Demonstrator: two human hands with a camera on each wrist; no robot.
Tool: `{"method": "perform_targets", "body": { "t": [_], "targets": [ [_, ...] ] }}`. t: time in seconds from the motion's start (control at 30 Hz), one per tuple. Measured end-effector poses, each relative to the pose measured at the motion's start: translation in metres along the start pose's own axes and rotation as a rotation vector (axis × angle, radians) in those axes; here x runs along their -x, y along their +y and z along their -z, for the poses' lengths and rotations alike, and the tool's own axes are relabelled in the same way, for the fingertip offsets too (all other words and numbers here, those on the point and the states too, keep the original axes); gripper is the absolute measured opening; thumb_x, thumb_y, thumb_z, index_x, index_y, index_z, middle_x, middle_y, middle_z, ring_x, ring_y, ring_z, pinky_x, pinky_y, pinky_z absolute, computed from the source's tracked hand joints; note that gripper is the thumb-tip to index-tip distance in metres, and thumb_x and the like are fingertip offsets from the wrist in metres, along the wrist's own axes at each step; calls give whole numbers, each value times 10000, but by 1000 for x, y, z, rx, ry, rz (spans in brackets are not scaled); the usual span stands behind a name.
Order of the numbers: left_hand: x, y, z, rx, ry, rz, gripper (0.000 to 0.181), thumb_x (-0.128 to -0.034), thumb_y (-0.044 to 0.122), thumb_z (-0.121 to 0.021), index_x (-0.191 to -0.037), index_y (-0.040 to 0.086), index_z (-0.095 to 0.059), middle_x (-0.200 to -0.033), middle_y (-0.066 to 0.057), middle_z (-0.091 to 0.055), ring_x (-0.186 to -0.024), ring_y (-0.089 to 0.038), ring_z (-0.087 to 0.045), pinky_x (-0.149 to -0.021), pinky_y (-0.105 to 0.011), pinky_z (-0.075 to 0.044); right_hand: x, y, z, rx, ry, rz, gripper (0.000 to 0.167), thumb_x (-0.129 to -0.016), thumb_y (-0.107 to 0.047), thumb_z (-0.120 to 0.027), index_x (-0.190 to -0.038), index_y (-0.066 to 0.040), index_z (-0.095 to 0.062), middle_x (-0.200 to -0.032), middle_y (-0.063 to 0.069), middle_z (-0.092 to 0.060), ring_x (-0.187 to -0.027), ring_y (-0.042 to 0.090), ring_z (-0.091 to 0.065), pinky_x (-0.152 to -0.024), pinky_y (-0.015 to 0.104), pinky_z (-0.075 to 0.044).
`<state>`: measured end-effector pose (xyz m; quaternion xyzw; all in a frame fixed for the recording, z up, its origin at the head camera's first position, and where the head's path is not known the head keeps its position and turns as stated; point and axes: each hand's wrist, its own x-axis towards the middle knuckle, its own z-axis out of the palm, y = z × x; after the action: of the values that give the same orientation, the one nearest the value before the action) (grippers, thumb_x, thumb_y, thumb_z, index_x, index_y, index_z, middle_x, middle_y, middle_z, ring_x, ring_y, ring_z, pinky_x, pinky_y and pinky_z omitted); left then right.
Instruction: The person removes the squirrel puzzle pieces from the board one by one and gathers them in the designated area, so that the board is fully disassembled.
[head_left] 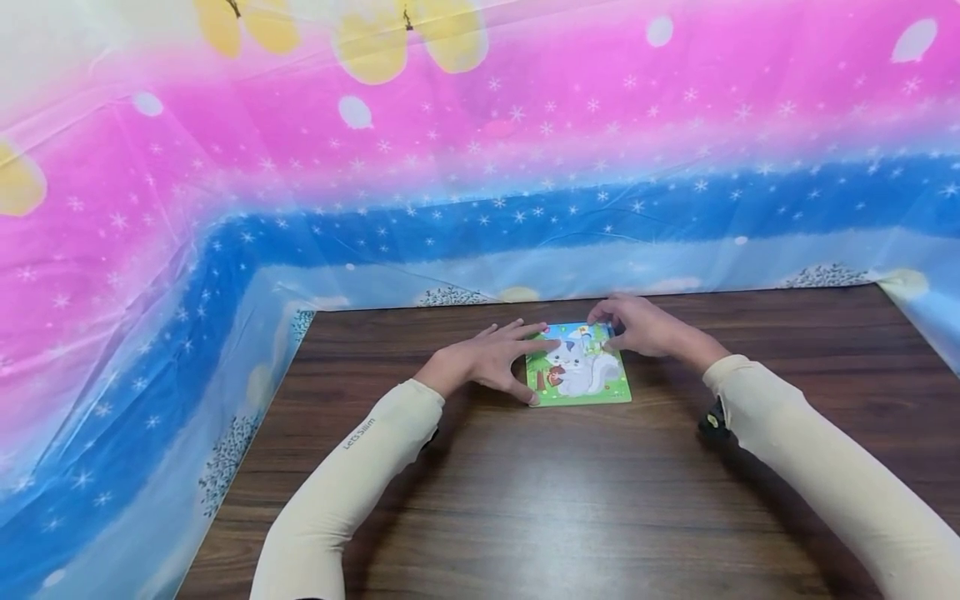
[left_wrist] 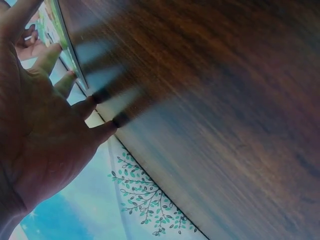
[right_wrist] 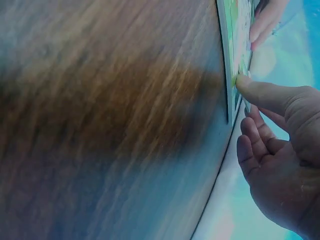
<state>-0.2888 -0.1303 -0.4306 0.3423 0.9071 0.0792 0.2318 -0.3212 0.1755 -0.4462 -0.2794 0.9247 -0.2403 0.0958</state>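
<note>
A square picture puzzle [head_left: 588, 379] with a white squirrel on a green and blue ground lies flat on the table, between both hands. My left hand [head_left: 498, 358] rests on its left side with the fingers spread, thumb at the near left corner. In the left wrist view, the fingers of the left hand [left_wrist: 45, 110] reach out straight over the board's edge. At the far right corner, my right hand [head_left: 637, 325] pinches a thin puzzle piece [right_wrist: 245, 97] between thumb and fingers. That piece is tilted against the board in the right wrist view; its far side is hidden.
The dark wood-grain table [head_left: 555, 500] spreads around the puzzle. Behind it and along the left hangs a pink and blue cloth [head_left: 450, 225] that meets the table's far edge just beyond the hands.
</note>
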Motion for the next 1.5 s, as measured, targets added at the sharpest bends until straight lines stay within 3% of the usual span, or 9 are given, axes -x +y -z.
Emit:
{"method": "perform_targets", "body": {
  "t": [0.4,0.77,1.03,1.2,1.5],
  "targets": [
    [1,-1,0,5,4,-18,1001,-905,644,-740,-1701,405,-181,-1813,57,7,-1681,-326,66,-1333,-641,3,10,11,10,38,61,17,442,-980,-131,-760,-1405,-97,-641,-1405,153,-599,-1211,348,-630,-999,563,-544],
    [2,-1,-4,18,7,-16,1013,-893,664,-745,-1698,416,-182,-1813,58,14,-1681,-328,72,-1328,-656,0,61,63,37,65,116,-28,425,-958,-90,-769,-1364,-63,-649,-1386,197,-590,-1167,371,-624,-975,607,-526],
    [2,-2,-3,0,8,-8,1009,-898,673,-733,-1698,424,-170,-1812,71,23,-1682,-322,76,-1334,-641,7,91,97,52,128,113,-61,395,-961,-90,-770,-1335,-22,-663,-1261,208,-618,-1078,330,-615,-901,544,-506],
    [2,-2,-2,-1,9,-14,1004,-902,671,-729,-1700,408,-179,-1813,61,17,-1681,-327,75,-1333,-640,15,102,111,55,152,119,-62,377,-942,-73,-783,-1301,-9,-687,-1209,197,-642,-1053,322,-629,-887,524,-509],
    [2,-3,-2,4,11,-28,1005,-906,661,-732,-1703,392,-183,-1813,53,18,-1680,-326,87,-1330,-645,25,106,122,58,145,72,-104,399,-926,-75,-796,-1306,-17,-688,-1255,234,-651,-1127,404,-643,-933,620,-509]
  ]
}}
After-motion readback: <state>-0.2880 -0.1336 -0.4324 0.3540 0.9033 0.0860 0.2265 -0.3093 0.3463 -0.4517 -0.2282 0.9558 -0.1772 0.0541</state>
